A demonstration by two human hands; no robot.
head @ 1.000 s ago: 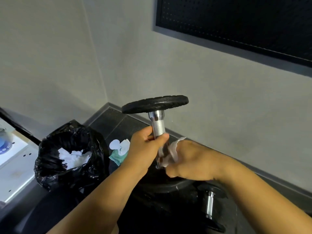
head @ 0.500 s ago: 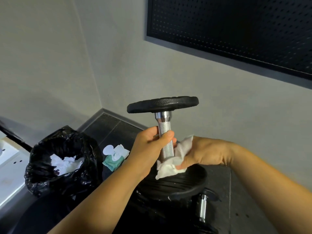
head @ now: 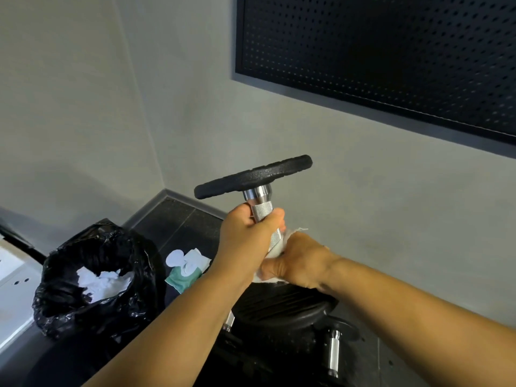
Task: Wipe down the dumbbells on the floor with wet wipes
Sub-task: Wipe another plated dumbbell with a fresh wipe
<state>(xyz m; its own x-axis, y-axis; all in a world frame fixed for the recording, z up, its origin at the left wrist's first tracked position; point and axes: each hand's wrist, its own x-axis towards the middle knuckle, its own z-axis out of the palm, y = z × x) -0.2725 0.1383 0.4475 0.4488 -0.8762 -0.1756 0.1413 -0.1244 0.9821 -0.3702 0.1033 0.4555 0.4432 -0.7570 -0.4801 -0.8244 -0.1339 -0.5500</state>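
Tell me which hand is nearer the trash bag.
Left. The left hand grips the dumbbell handle to the right of the bag; the right hand, holding a wipe lower on the handle, is farther right.

The dumbbell [head: 252,177] has black pebbled plates and a silver knurled handle. The wipe [head: 275,251] is white, the bag [head: 95,277] glossy black, the wipes pack [head: 185,275] green and white.

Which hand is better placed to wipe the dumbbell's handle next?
The right. The right hand holds the wet wipe around the lower dumbbell handle, while the left hand grips it higher up, apparently steadying it.
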